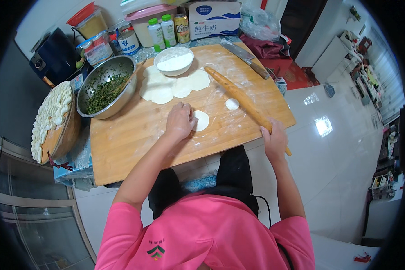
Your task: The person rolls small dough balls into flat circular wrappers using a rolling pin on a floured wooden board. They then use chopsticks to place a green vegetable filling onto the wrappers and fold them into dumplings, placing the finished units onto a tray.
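Observation:
My left hand (180,122) rests on the wooden board with its fingers curled at the left edge of a flat round dough wrapper (201,120). The fingers partly cover that edge. In my right hand (275,137) is the near end of a long wooden rolling pin (238,91), slanting away across the board's right side. A small flattened dough piece (232,104) lies just left of the pin. Farther back, several overlapping rolled wrappers (162,89) are spread in front of a white bowl of flour (174,64).
A steel bowl of chopped green filling (108,92) with a wooden utensil stands left on the cutting board (128,141). Beyond it, a round tray (49,143) carries rows of dumplings. A cleaver (246,58) lies at the back right. Bottles (157,35), a can and a milk carton (214,20) line the back.

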`<state>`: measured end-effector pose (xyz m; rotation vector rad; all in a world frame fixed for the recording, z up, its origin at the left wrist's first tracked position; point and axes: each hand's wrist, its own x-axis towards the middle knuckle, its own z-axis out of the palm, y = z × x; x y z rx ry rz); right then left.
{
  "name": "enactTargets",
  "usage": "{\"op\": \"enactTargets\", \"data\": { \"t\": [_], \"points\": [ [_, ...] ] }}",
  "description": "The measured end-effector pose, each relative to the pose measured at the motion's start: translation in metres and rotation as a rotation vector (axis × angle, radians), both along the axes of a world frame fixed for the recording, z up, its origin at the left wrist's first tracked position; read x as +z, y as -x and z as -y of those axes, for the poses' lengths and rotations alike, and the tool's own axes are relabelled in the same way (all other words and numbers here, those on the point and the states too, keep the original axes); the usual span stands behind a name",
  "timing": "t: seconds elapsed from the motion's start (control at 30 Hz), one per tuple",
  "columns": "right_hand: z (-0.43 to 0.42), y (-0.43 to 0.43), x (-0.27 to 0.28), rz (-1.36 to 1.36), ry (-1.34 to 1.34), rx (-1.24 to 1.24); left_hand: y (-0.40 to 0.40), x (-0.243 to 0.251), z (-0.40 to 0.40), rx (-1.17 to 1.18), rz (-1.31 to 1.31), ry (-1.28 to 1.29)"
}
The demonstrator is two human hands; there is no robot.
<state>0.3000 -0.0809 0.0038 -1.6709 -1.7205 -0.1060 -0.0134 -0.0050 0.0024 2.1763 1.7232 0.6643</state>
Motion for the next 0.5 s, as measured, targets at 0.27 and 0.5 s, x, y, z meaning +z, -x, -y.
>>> {"op": "enactTargets", "data": {
  "t": [0.27, 0.5],
  "points": [
    [0.000, -0.021, -0.017, -0.044, -0.019, -0.037, 0.001, 0.002, -0.006, 0.082, 0.174, 0.226],
    [0.006, -0.023, -0.011, -0.065, -0.050, -0.036, 0.006, 0.009, -0.009, 0.039, 0.036, 0.290]
  ]
}}
